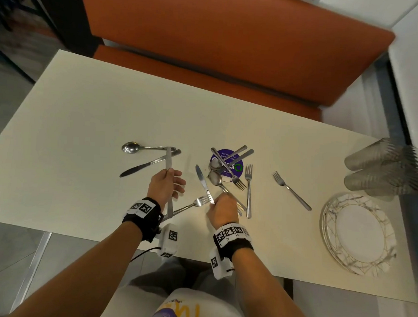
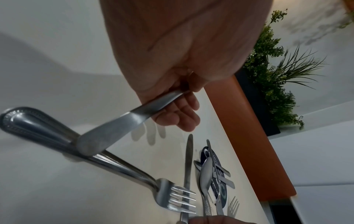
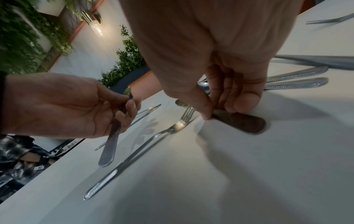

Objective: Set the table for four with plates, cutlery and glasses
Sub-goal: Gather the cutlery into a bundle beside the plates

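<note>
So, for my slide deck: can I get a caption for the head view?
Left hand holds one knife, right hand pinches another knife, amid scattered cutlery on the table.

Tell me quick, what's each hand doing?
Left hand: closed around a knife, lifted.
Right hand: pinching another knife's handle on the table.

Forks four, knives three, spoons three; plates stacked, count unclear.
</note>
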Motion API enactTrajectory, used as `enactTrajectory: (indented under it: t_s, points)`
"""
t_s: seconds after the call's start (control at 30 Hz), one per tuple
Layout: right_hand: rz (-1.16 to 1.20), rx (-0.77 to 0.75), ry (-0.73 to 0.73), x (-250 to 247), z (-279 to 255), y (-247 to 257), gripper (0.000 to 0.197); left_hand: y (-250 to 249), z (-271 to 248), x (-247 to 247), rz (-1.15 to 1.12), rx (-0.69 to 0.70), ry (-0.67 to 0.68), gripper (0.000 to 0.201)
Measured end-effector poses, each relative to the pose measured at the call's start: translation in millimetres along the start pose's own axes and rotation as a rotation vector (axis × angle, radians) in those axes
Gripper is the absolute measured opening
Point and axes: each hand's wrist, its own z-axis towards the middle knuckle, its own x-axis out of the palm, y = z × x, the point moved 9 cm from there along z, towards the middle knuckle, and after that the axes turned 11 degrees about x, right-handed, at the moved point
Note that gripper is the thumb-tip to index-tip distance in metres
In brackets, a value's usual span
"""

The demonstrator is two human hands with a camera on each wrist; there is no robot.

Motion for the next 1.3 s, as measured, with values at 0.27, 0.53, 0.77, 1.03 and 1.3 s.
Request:
enactTrajectory:
  t_s: [0.27, 0.53, 0.77, 1.03, 1.3]
  points:
    - [0.046, -0.029, 0.063, -10.0, -2.7, -0.5, 0.018, 1.7, -2.5, 11.8, -0.010, -0.055, 0.041, 0.030]
    - [0.222, -0.158, -0.009, -48.2, -16.9, -2.1, 0.011, 1.2, -6.5, 32.2, -0.098, -0.112, 0.107, 0.030]
    - [0.336, -0.273, 0.097, -40.2, -40.4, 37.2, 0.009, -12.5, -20.5, 72.1, -0.156, -0.095, 0.202, 0.024]
    - [0.355, -0.265, -0.010, -82.4, -33.3, 51.6, 0.005, -18.9, -25.0, 74.3, -0.064, -0.035, 0.277, 0.024]
    - [0.388, -0.368, 0.200, -86.2, 4.8, 94.1, 0.021, -23.1, -38.6, 83.7, -0.056, -0.021, 0.451, 0.028]
